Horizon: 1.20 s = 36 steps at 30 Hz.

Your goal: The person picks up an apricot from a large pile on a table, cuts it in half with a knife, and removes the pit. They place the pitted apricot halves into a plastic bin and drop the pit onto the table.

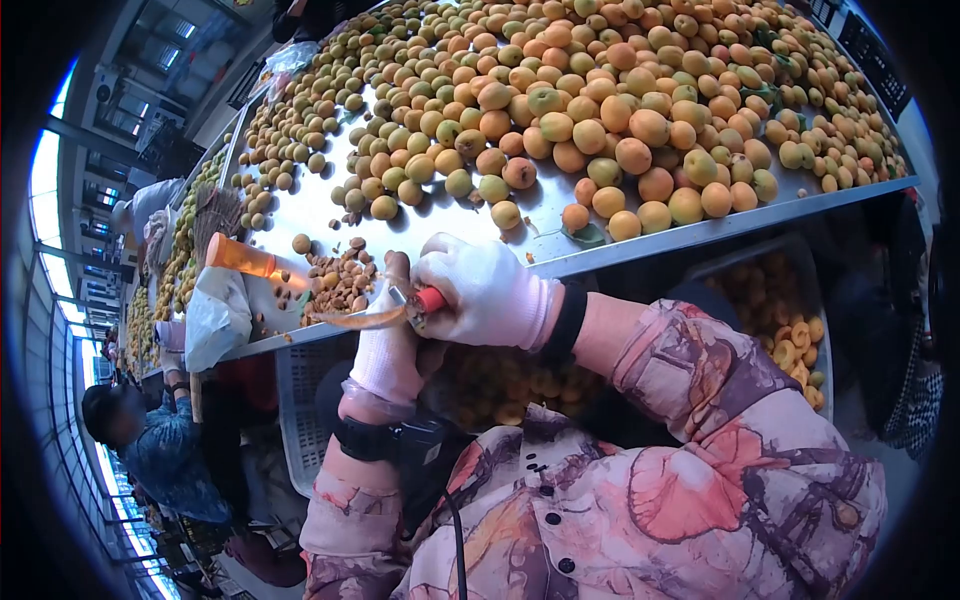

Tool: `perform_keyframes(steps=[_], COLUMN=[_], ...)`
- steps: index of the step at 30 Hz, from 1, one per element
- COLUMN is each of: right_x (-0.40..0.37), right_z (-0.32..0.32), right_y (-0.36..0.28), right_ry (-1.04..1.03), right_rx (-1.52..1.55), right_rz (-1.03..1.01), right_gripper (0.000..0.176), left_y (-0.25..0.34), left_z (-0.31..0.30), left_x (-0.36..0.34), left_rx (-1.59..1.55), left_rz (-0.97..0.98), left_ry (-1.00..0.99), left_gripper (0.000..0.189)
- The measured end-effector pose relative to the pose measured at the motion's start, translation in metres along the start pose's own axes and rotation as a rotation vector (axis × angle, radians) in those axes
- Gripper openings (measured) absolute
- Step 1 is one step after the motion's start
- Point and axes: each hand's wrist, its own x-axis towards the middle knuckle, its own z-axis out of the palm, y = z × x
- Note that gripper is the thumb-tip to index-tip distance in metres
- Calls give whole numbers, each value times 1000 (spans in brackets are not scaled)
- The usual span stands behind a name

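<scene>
My right hand [485, 290], in a white glove, is closed round the red handle of a knife [430, 299]. The curved blade points left, across my left hand. My left hand [388, 350], also gloved, is closed just under the knife, its stained thumb raised. What its fingers hold, if anything, is hidden by the right hand and the blade. Both hands are at the front edge of the metal table [590, 258]. A pile of brown apricot pits [340, 285] lies just beyond the left hand. Whole apricots [560, 125] cover much of the tabletop.
An orange cup [240, 257] lies on its side beside a white bag [217, 318] on the table edge. Below are apricot halves [510, 385], a white crate [300, 415] and a tub of halves [795, 345] at right. Another person [165, 450] works at left.
</scene>
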Motion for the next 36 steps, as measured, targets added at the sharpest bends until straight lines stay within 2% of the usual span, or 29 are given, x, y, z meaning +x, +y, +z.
perform_keyframes(steps=[2, 5, 8, 9, 12, 13, 16, 17, 20, 21, 24, 25, 28, 31, 35, 36], right_x=[-3, -2, -4, -5, 0, 1, 13, 17, 26, 28, 32, 33, 35, 37, 43, 44], right_z=[1, 4, -7, -4, -2, 0, -1, -2, 8, 9, 12, 12, 13, 14, 16, 17], right_y=[-3, -7, -19, -18, -20, -23, -20, -22, -14, -13, -8, -8, -4, -1, 6, 9], right_ry=[-45, -35, -326, -442, -296, -136, 94, 203, 425, 445, 519, 526, 531, 593, 638, 649], right_rx=[29, 155, 427, 364, 509, 738, 969, 1035, 1177, 1147, 1158, 1163, 1094, 1091, 1127, 1135], right_rz=[-43, -47, 266, 326, 521, 623, 769, 810, 919, 982, 1032, 1024, 1049, 1074, 1122, 1131], right_gripper=[25, 21, 21, 21, 18, 10, 20, 22, 29, 32, 31, 30, 30, 30, 28, 28], left_y=[-12, -2, 1, 1, 4, 1, -12, -15, -24, -24, -26, -27, -27, -32, -32, -36], left_z=[-13, -55, -62, -60, -51, -48, -41, -32, -9, -9, 15, 7, 17, 15, 27, 24], left_x=[13, 21, 14, 11, 2, 0, 3, 0, -4, -4, -9, -3, 0, 6, 12, 18], left_rx=[-70, -56, -57, -74, -215, -219, -115, -133, -48, -40, 72, -3, -71, -54, -59, -37], left_rz=[11, -25, 76, 83, 5, 2, 74, 100, 179, 170, 267, 195, 230, 283, 265, 335], left_ry=[26, -71, -53, -23, -16, -12, -42, 4, 118, 83, 214, 161, 194, 147, 264, 274], left_gripper=[57, 62, 66, 67, 67, 66, 65, 57, 55, 52, 52, 52, 53, 57, 65, 65])
